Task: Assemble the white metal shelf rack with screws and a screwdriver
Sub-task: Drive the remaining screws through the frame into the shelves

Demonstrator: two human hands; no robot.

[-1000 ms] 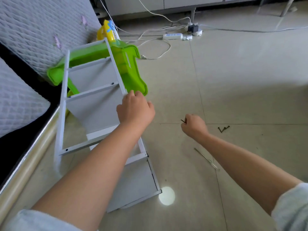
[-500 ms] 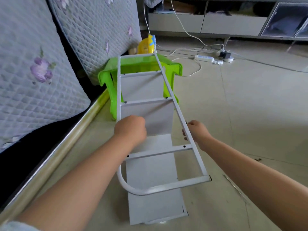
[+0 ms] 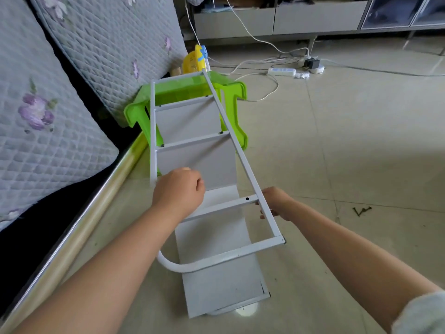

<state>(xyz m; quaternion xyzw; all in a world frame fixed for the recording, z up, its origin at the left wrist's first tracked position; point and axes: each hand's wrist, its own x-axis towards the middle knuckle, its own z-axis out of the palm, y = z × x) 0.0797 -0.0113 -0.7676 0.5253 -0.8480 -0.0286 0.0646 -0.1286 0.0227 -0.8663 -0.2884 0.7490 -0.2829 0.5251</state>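
The white metal shelf rack (image 3: 192,141) lies tilted in front of me, its far end resting on a green plastic stool (image 3: 232,92) and its near end on the floor. My left hand (image 3: 179,191) grips the rack's left side rail, which it hides. My right hand (image 3: 277,203) holds the right side rail where a cross bar with a dark screw hole meets it. Two black screws (image 3: 362,210) lie on the floor tiles to the right. No screwdriver is in view.
A quilted mattress (image 3: 48,104) and a bed frame with a metal edge (image 3: 79,227) run along the left. A yellow object (image 3: 193,61) stands behind the stool. A power strip (image 3: 282,72) and white cables lie on the floor at the back, before a low cabinet (image 3: 277,18).
The rack has been turned so its open frame faces up. My right hand left the floor near the screws and took the right rail; my left hand shifted to the left rail.
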